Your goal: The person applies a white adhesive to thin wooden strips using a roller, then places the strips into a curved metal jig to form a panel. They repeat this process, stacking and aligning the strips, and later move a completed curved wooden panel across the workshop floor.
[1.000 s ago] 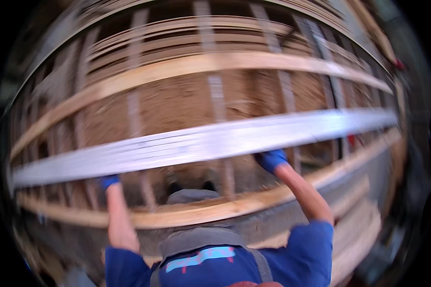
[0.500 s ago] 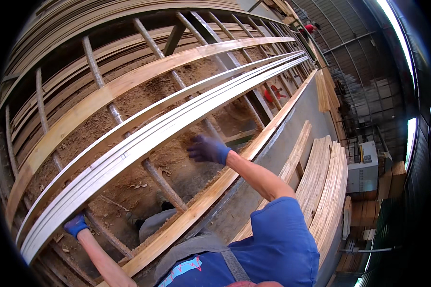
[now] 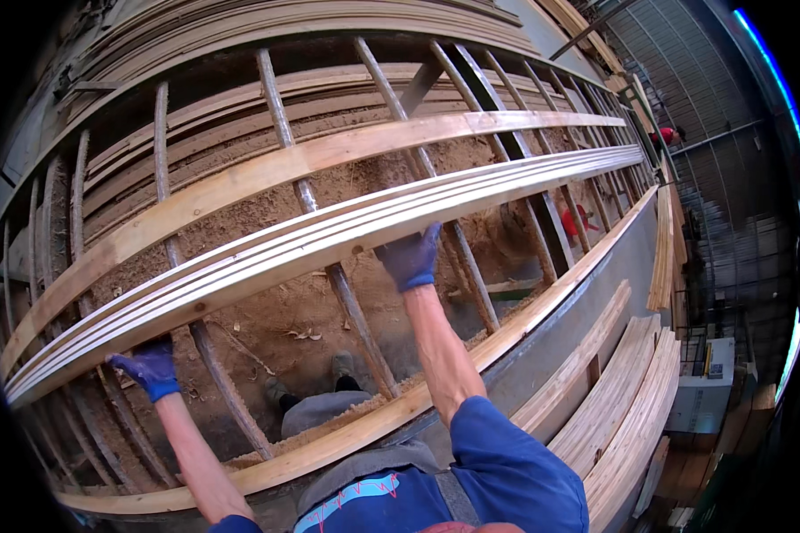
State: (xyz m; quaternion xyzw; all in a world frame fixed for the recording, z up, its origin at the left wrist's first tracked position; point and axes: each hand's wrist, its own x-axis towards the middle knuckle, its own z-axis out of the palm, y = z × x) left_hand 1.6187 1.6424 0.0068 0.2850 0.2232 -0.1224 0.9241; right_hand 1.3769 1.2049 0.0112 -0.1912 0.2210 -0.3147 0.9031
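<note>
A stack of long wooden boards (image 3: 267, 273) with pale top edges lies side by side across the metal rollers (image 3: 356, 311). My left hand (image 3: 154, 364), in a blue glove, is at the boards' near side toward the left end. Its fingers reach under them and are partly hidden. Farther right, my right hand (image 3: 409, 259), also in a blue glove, holds the near board from below, its thumb against the side and its other fingers hidden. Beyond the stack, a single wooden board (image 3: 231, 186) lies apart on the rollers.
A wooden rail (image 3: 364, 422) runs along the near side, by my body. Sawdust (image 3: 249, 342) covers the floor under the rollers. Stacked planks (image 3: 609, 400) stand at right, beside a grey machine box (image 3: 702, 391). More boards (image 3: 267, 44) lie at the far side. A person in red (image 3: 667, 136) is far off.
My right hand has gone from hanging open in the air to the boards' near side. The gap between the farther strip and the others has closed. The view has shifted too.
</note>
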